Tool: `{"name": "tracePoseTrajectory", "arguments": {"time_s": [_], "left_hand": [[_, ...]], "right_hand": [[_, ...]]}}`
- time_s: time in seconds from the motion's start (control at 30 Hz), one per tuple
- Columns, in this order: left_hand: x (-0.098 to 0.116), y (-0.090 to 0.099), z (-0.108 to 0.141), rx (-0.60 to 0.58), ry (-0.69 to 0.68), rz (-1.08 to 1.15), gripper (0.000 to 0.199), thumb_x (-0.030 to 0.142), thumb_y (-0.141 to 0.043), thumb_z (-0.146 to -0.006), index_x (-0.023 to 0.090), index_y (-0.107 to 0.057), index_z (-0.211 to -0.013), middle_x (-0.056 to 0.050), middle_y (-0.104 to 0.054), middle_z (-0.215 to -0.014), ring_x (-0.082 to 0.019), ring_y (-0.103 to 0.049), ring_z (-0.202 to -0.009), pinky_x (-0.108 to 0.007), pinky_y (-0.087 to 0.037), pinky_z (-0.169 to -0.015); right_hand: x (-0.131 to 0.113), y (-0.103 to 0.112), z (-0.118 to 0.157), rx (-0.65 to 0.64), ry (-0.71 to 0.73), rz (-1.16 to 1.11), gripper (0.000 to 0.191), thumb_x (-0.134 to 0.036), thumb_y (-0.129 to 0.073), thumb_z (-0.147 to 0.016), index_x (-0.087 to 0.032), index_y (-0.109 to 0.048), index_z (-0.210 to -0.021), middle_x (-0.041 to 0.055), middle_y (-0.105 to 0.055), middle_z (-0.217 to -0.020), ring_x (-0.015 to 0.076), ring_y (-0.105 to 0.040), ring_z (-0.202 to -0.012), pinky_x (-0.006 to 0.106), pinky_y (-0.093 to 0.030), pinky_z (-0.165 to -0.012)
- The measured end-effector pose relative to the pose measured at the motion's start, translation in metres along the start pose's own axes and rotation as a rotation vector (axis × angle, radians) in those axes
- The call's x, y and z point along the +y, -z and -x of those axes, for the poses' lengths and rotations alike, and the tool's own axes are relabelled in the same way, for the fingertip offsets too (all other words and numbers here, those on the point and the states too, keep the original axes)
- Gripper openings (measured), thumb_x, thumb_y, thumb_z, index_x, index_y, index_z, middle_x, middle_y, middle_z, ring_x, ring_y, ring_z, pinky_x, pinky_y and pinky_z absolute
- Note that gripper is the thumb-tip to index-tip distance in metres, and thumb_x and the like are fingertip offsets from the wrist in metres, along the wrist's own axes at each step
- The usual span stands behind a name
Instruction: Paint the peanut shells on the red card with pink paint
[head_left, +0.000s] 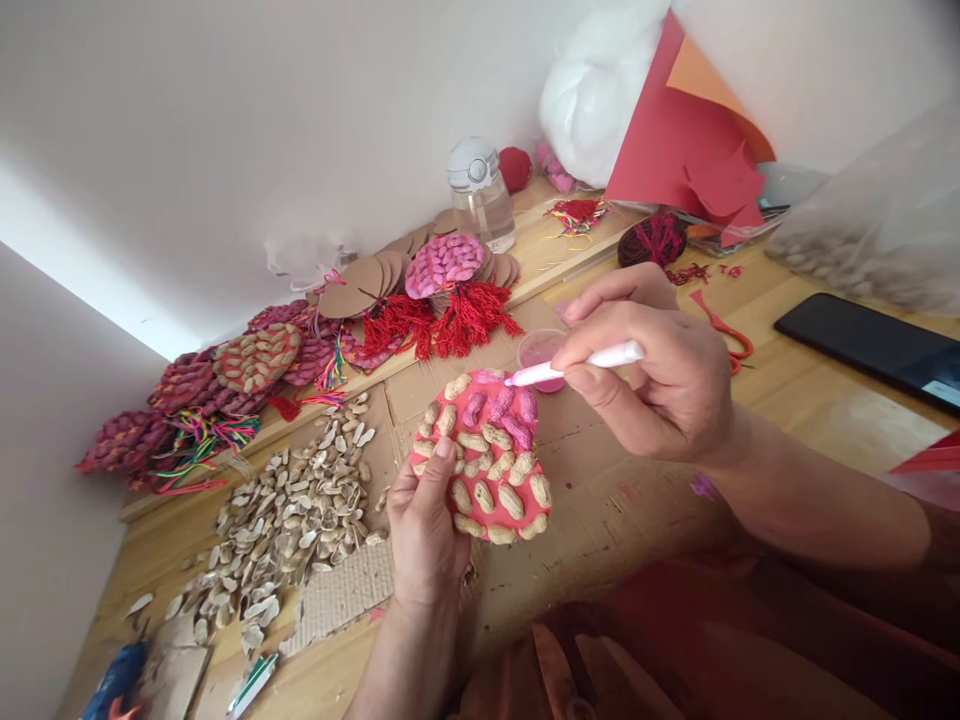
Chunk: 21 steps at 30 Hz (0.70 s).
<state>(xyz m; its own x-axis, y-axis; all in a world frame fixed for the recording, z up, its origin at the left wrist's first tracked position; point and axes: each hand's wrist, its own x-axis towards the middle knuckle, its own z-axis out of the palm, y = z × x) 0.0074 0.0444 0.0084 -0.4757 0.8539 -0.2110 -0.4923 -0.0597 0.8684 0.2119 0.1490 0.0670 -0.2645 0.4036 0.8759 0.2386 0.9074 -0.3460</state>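
My left hand point(427, 520) grips the lower left edge of a red gourd-shaped piece point(491, 505) covered with glued peanut shells, thumb on its face. Several shells near its top right are painted pink; the others are plain tan. Between the thumb and fingers of my right hand point(652, 370) is a white paint pen point(577, 363), whose pink tip meets the shells at the top of the piece. Just behind the pen stands a small clear cup point(544, 350) with pink paint, partly hidden by my right hand.
Loose peanut shells point(300, 520) lie in a heap at the left. Finished pink pieces point(446, 265) with red tassels line the back, beside a water bottle point(480, 195). Scissors point(731, 335) and a black phone point(874, 345) lie right. A blue glue gun point(116, 680) sits front left.
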Motion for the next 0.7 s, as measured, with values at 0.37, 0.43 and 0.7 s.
{"name": "tracePoseTrajectory", "arguments": {"time_s": [0.37, 0.43, 0.7], "left_hand": [[0.000, -0.001, 0.000, -0.002, -0.004, -0.014, 0.039, 0.035, -0.093, -0.079, 0.023, -0.084, -0.115, -0.007, -0.086, -0.114, -0.026, -0.084, -0.100, -0.036, -0.063, -0.100], [0.000, -0.001, 0.000, -0.007, -0.001, -0.024, 0.040, 0.036, -0.094, -0.078, 0.023, -0.084, -0.115, -0.006, -0.086, -0.114, -0.026, -0.084, -0.100, -0.035, -0.064, -0.099], [0.000, 0.002, 0.002, -0.039, -0.021, -0.075, 0.038, 0.042, -0.095, -0.078, 0.023, -0.085, -0.110, -0.005, -0.087, -0.104, -0.026, -0.084, -0.096, -0.036, -0.066, -0.093]], "right_hand": [[0.005, -0.001, 0.000, 0.080, -0.068, -0.098, 0.006, -0.022, -0.066, -0.096, -0.027, -0.070, -0.096, 0.0015, -0.071, -0.083, 0.0238, -0.066, -0.097, 0.043, -0.054, -0.089], [0.006, -0.001, 0.000, 0.074, -0.120, -0.151, 0.005, -0.024, -0.067, -0.097, -0.028, -0.070, -0.097, 0.0020, -0.070, -0.082, 0.0242, -0.067, -0.096, 0.044, -0.055, -0.089], [0.012, -0.002, 0.001, 0.087, -0.210, -0.197, 0.007, -0.031, -0.064, -0.101, -0.028, -0.070, -0.098, 0.0040, -0.073, -0.093, 0.0228, -0.067, -0.094, 0.044, -0.054, -0.088]]}}
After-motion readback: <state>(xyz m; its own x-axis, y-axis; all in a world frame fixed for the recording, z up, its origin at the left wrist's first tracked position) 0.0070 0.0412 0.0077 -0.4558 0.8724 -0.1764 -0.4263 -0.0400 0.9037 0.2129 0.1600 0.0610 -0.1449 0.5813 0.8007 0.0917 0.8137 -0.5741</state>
